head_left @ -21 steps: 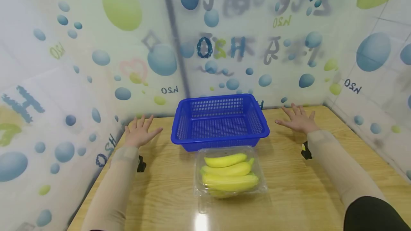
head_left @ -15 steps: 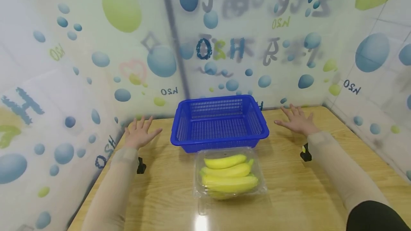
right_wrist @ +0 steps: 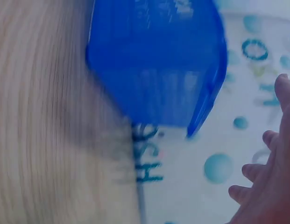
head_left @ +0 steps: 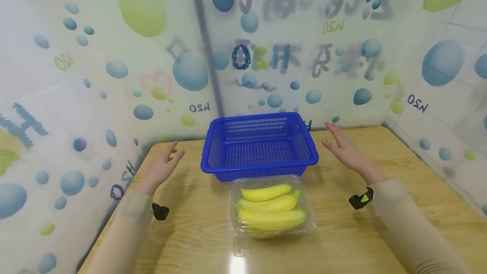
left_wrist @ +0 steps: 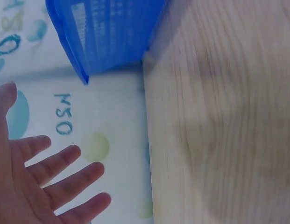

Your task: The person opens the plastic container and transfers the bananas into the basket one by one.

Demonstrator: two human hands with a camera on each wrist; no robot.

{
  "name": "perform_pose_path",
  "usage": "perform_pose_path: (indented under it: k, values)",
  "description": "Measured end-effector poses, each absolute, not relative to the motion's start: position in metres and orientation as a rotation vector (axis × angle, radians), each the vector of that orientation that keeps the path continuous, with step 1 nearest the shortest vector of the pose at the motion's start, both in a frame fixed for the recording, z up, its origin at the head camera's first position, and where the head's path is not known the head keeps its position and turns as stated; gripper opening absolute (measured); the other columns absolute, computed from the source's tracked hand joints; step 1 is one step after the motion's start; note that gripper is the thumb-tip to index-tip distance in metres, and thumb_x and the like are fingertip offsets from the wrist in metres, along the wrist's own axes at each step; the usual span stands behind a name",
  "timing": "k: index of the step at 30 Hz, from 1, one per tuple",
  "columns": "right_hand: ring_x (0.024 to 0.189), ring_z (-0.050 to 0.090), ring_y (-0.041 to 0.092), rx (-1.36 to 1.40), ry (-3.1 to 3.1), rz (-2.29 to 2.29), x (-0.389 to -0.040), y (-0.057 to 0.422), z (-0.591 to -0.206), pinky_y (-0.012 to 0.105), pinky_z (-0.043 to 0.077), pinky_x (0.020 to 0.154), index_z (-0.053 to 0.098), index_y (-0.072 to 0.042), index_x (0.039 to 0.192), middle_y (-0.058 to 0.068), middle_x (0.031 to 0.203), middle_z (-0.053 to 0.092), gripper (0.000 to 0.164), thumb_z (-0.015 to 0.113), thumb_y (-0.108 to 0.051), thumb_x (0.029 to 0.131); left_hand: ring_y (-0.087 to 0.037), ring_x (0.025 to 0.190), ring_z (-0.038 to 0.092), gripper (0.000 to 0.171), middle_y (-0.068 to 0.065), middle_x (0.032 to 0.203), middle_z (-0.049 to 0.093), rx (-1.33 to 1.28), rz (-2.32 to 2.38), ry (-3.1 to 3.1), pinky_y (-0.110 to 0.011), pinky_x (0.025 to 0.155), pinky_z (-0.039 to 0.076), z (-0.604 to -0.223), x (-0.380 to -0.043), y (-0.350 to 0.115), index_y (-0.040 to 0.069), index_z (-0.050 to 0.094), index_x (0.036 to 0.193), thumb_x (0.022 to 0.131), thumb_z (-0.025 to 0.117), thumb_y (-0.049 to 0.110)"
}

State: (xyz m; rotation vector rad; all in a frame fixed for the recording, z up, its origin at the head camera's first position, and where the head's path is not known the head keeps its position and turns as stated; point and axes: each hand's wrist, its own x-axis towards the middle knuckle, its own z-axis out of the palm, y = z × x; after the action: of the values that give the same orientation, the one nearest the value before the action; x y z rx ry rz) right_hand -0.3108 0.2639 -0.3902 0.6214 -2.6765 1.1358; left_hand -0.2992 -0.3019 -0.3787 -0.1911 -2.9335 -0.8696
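Observation:
A blue plastic basket (head_left: pixel 260 170) with slotted walls stands at the back middle of the table, nothing in it. In front of it lies a clear plastic box (head_left: pixel 309 226) holding several yellow bananas (head_left: pixel 272 219). My left hand (head_left: pixel 161 169) hovers left of the basket, thumb apart from the fingers, touching nothing. To the basket's right my right hand (head_left: pixel 347 152) is raised, palm turned inward and holding nothing. In the left wrist view the fingers (left_wrist: pixel 72 189) are spread. The right wrist view shows the basket's end wall (right_wrist: pixel 154 88) apart from the fingers.
The wooden table (head_left: pixel 198 240) meets a patterned wall sheet (head_left: pixel 247 20) right behind the basket, with side sheets at left and right. A black wrist camera (head_left: pixel 160 211) sits on the left wrist, another camera (head_left: pixel 360 199) on the right.
Both hands have turned from palms down with spread fingers to palms facing inward. The right hand has come slightly nearer the basket. The basket and the banana box stay in place.

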Motion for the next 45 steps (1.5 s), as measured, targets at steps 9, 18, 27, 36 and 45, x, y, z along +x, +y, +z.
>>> perform_pose_path:
  k: [9,18,27,36,45]
  values:
    - [0.141,0.01,0.047,0.831,-2.597,1.035,-0.268,0.226,-0.374,0.072,0.012,0.104,0.019,-0.008,0.154,0.023,0.158,0.011,0.074,0.059,-0.028,0.096,-0.032,0.098,0.063,0.063,-0.023,0.128,0.054,-0.172,-1.278,-2.793,-0.041,0.077,0.052,-0.388,-0.266,-0.278,0.009,0.035,0.148,0.1,0.041,0.05]
    - [0.131,0.037,0.041,0.989,-2.362,0.943,-0.219,0.185,-0.367,0.064,0.03,0.1,0.053,-0.008,0.136,0.016,0.144,0.043,0.059,0.077,-0.014,0.082,-0.028,0.086,0.063,0.056,-0.021,0.111,0.057,-0.13,-1.74,-2.707,-0.036,0.068,0.055,-0.405,-0.236,-0.242,0.0,0.045,0.138,0.101,0.047,0.041]
    - [0.129,0.044,0.028,1.23,-2.411,0.932,-0.191,0.133,-0.368,0.056,0.039,0.098,0.057,-0.014,0.133,0.004,0.141,0.049,0.053,0.073,-0.034,0.086,-0.028,0.083,0.063,0.057,-0.022,0.109,0.054,-0.227,-2.167,-2.591,-0.043,0.068,0.057,-0.421,-0.222,-0.203,-0.003,0.042,0.138,0.101,0.048,0.039]
    - [0.133,0.041,0.025,1.297,-2.61,0.804,-0.186,0.095,-0.374,0.053,0.034,0.104,0.052,-0.024,0.139,0.005,0.147,0.043,0.065,0.07,-0.051,0.083,-0.017,0.076,0.062,0.063,-0.007,0.099,0.057,-0.231,-2.514,-2.435,-0.037,0.067,0.056,-0.443,-0.213,-0.186,-0.003,0.028,0.144,0.101,0.046,0.04]
    - [0.141,0.026,0.027,1.284,-2.833,0.591,-0.183,0.069,-0.388,0.062,0.017,0.109,0.039,-0.03,0.148,0.006,0.156,0.027,0.083,0.071,-0.059,0.077,-0.014,0.078,0.062,0.053,0.002,0.092,0.062,-0.365,-2.829,-2.244,-0.031,0.066,0.054,-0.463,-0.207,-0.181,0.002,0.02,0.145,0.104,0.038,0.029]
